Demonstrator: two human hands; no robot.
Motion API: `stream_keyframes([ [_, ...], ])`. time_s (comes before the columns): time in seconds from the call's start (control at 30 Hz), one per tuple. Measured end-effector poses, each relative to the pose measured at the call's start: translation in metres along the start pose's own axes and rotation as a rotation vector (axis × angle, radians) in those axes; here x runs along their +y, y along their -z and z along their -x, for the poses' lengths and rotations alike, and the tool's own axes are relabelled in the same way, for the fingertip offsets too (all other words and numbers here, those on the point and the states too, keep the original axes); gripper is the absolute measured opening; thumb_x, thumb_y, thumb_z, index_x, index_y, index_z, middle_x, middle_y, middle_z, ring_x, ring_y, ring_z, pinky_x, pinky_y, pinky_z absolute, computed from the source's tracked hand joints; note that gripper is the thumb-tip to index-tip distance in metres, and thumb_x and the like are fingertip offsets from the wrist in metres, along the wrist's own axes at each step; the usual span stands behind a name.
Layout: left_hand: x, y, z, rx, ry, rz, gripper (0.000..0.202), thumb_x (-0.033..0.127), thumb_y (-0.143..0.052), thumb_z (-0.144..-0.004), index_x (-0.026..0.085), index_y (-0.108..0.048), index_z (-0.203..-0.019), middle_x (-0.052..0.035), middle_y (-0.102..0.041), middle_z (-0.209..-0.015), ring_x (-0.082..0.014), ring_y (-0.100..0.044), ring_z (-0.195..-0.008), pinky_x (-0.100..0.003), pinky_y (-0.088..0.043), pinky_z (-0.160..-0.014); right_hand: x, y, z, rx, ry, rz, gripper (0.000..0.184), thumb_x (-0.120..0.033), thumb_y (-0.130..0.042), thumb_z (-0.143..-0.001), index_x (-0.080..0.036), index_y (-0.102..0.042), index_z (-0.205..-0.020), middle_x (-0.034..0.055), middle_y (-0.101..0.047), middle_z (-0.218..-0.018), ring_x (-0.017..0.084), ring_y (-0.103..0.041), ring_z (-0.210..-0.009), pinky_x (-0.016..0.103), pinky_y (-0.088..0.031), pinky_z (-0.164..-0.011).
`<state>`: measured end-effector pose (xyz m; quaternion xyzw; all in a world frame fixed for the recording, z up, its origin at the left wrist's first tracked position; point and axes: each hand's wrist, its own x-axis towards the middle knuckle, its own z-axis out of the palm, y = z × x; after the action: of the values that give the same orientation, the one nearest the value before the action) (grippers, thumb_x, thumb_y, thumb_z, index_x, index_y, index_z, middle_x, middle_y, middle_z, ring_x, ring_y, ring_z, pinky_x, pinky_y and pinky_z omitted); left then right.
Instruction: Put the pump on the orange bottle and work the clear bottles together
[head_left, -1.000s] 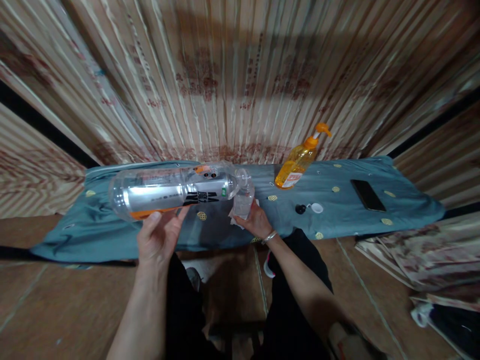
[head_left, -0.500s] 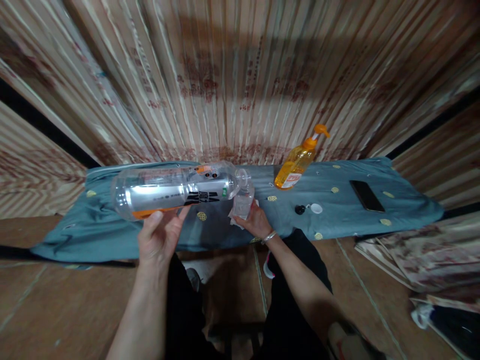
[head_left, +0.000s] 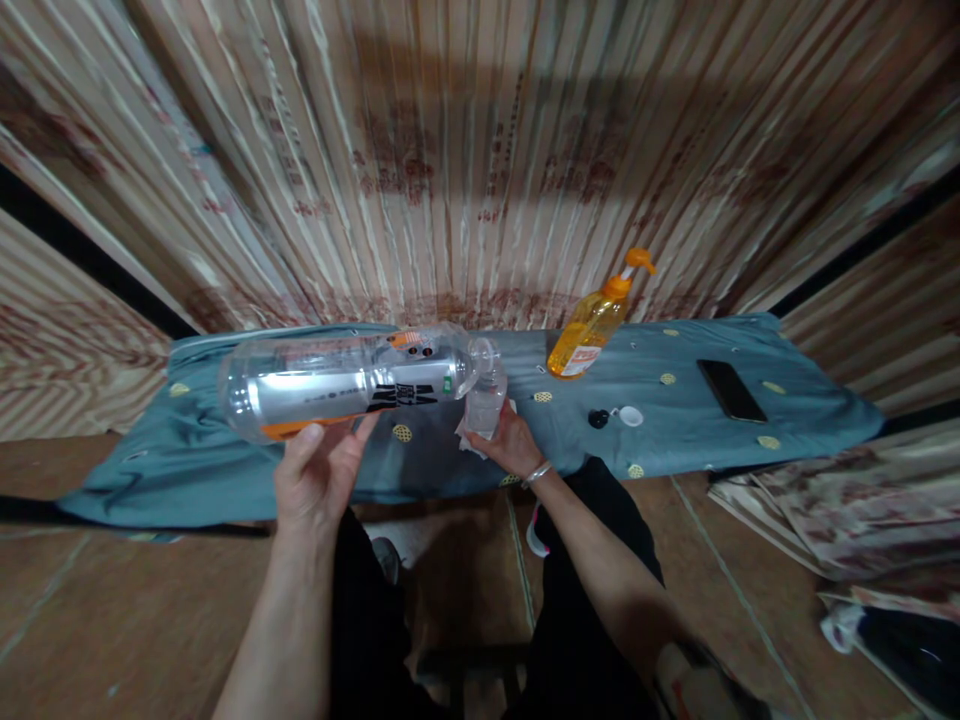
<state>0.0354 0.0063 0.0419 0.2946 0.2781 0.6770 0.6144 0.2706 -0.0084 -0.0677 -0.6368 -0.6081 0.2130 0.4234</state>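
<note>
My left hand (head_left: 321, 465) grips a large clear plastic bottle (head_left: 330, 385) with a silver and orange label from below. The bottle lies nearly level, its neck pointing right. At its mouth stands a small clear bottle (head_left: 486, 403), with the two openings close together; whether they touch I cannot tell. My right hand (head_left: 510, 443) is closed round the small bottle near its base, and a piece of white tissue (head_left: 469, 437) shows beneath. The liquid level inside either bottle is hard to make out.
An orange pump bottle (head_left: 589, 335) stands right of the small bottle. A black cap (head_left: 598, 419) and a white cap (head_left: 631, 415) lie in front of it. Farther right is a phone (head_left: 731, 391). A green-blue cloth (head_left: 814, 425) covers the bench; a patterned curtain (head_left: 465, 160) hangs behind.
Both hands and both bottles hold almost the same place. The view has shifted very slightly; nothing was taken up or let go.
</note>
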Motion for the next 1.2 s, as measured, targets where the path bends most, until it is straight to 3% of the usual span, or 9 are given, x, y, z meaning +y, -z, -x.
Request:
stream_keyframes([
  [0.2, -0.0003, 0.0006, -0.0001, -0.006, 0.003, -0.001, 0.046, 0.034, -0.095, -0.046, 0.032, -0.074, -0.087, 0.0017, -0.078, -0.090, -0.0308, -0.062, -0.122, -0.050, -0.052, -0.104, 0.0012, 0.0003, -0.0004, 0.003, 0.015, 0.028, 0.072, -0.036, -0.076, -0.073, -0.015, -0.045, -0.135, 0.0137, -0.072, -0.118, 0.030, -0.072, -0.106, 0.042, -0.058, -0.091],
  [0.43, -0.0009, 0.0016, -0.0010, 0.003, 0.001, 0.014, 0.049, 0.033, -0.096, -0.044, 0.030, -0.075, -0.089, 0.0008, -0.078, -0.088, -0.0302, -0.066, -0.116, -0.049, -0.055, -0.100, 0.0022, 0.0007, -0.0003, -0.007, 0.032, 0.023, 0.065, -0.034, -0.075, -0.074, -0.017, -0.048, -0.131, 0.0114, -0.073, -0.114, 0.029, -0.073, -0.102, 0.040, -0.059, -0.088],
  [0.73, -0.0008, -0.0003, -0.0013, -0.035, 0.002, 0.029, 0.037, 0.032, -0.095, -0.047, 0.029, -0.073, -0.076, 0.0034, -0.076, -0.079, -0.0251, -0.069, -0.104, -0.043, -0.058, -0.094, 0.0070, -0.0025, -0.0005, 0.015, 0.035, 0.077, 0.069, -0.035, -0.075, -0.073, -0.015, -0.047, -0.132, 0.0123, -0.073, -0.112, 0.030, -0.072, -0.102, 0.041, -0.059, -0.087],
  [1.2, -0.0016, 0.0004, -0.0004, -0.053, -0.007, 0.030, 0.034, 0.032, -0.094, -0.051, 0.031, -0.073, -0.079, 0.0034, -0.077, -0.082, -0.0255, -0.069, -0.106, -0.045, -0.056, -0.098, 0.0056, -0.0015, -0.0005, 0.010, 0.022, 0.059, 0.070, -0.037, -0.076, -0.073, -0.016, -0.047, -0.132, 0.0127, -0.073, -0.113, 0.029, -0.073, -0.104, 0.040, -0.059, -0.089],
])
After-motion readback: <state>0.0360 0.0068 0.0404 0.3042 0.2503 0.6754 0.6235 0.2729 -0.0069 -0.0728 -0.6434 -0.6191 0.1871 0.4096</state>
